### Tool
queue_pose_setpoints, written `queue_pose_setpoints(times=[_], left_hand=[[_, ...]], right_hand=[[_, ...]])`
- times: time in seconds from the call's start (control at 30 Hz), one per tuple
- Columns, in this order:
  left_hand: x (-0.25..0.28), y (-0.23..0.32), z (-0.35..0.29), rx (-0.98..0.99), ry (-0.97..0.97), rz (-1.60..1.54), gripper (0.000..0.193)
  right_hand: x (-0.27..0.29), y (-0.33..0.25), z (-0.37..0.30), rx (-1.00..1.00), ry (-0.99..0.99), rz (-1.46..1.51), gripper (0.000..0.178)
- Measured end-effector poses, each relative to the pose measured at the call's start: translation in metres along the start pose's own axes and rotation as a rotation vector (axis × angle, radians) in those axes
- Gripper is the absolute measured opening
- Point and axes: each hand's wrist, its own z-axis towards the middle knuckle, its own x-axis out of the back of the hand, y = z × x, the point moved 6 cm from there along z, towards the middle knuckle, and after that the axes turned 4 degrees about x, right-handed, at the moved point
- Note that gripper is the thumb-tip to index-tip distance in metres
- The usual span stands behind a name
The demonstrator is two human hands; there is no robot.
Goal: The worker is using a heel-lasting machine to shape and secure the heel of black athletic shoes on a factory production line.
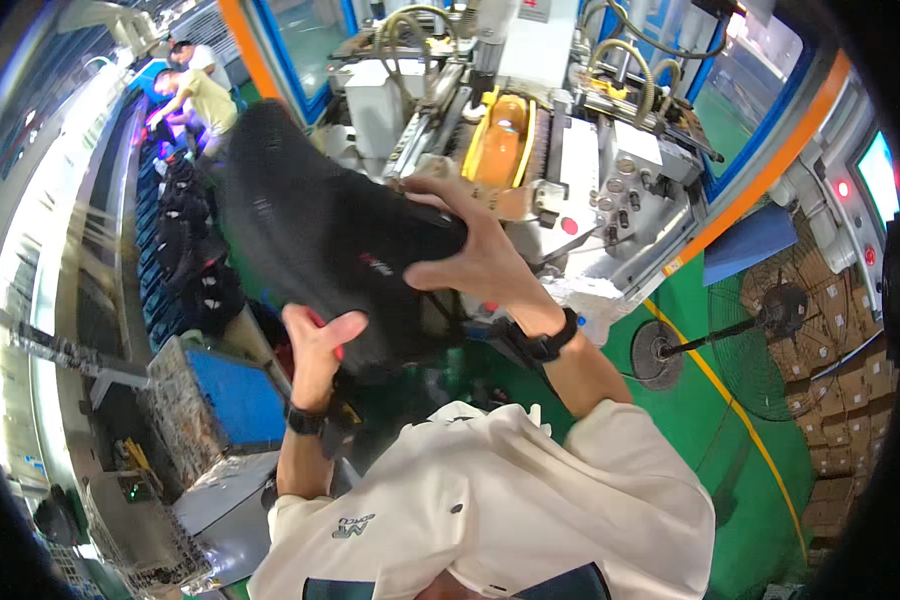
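The right hand (470, 245) was clamped on one end of a black shoe (320, 235), thumb below and fingers above. The left hand (315, 345) gripped the same shoe along its near edge, thumb on the upper, its other fingers partly hidden. The shoe lay between the two hands and reached forward and left of them, held in the air. Just ahead of the right hand, a yellow holder (525, 150) in a machine (580, 170) cradled an orange foot-shaped block (500, 150). Farther out, left of the left hand, a conveyor (148, 265) carried dark shoes (185, 220), with people (202, 100) beyond. Well to the right of the right hand stood a fan (782, 308) and, past it, stacked cardboard boxes (838, 405), whose contents could not be seen.
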Motion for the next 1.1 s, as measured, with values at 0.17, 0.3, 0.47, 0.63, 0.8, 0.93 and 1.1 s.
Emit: queue_pose_setpoints(times=[0.17, 0.3, 0.47, 0.63, 0.8, 0.93, 1.1], left_hand=[[-0.151, -0.044, 0.05, 0.247, -0.411, 0.103, 0.066], [-0.244, -0.059, 0.088, 0.307, -0.578, 0.048, 0.068], [-0.325, -0.11, 0.152, 0.497, -0.772, -0.295, 0.072], [-0.335, -0.113, 0.199, 0.289, -0.891, -0.439, 0.071], [-0.273, -0.137, 0.218, 0.427, -0.792, -0.362, 0.076], [-0.204, -0.134, 0.214, 0.445, -0.747, -0.305, 0.061], [-0.098, -0.175, 0.205, 0.536, -0.459, -0.231, 0.045]], right_hand=[[0.121, 0.08, -0.063, -0.211, 0.431, -0.006, 0.083], [0.208, 0.116, -0.078, -0.222, 0.682, -0.004, 0.072], [0.293, 0.107, -0.036, -0.273, 0.818, -0.399, 0.057], [0.382, 0.149, 0.055, -0.426, 0.791, -0.834, 0.06], [0.388, 0.191, 0.186, -0.774, 0.499, -1.145, 0.064], [0.389, 0.263, 0.25, -0.798, 0.332, -1.331, 0.078], [0.38, 0.315, 0.259, -0.78, 0.318, -1.465, 0.07]])
